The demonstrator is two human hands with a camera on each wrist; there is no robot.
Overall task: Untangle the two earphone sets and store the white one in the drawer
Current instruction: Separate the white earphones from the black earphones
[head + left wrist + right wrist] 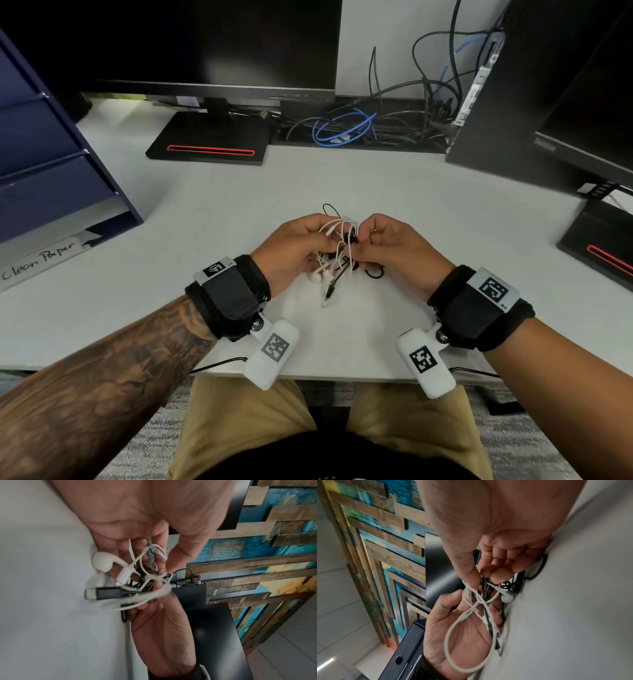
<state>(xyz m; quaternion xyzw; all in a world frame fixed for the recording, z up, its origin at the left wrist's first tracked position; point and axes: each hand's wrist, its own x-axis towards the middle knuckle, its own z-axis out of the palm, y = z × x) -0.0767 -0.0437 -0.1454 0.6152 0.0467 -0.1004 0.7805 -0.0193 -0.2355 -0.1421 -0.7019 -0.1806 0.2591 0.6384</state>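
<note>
left hand [294,246]: fingers curled, holding the tangled white earphones [337,236]
right hand [394,250]: pinching the same knot with black earphones [352,240], mid-frame

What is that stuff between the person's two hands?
A knot of white earphones and black earphones, pinched by left hand and right hand; clearest in both wrist views.

black earphones [352,240] mostly hidden, drawer unit [51,154] cropped
</note>
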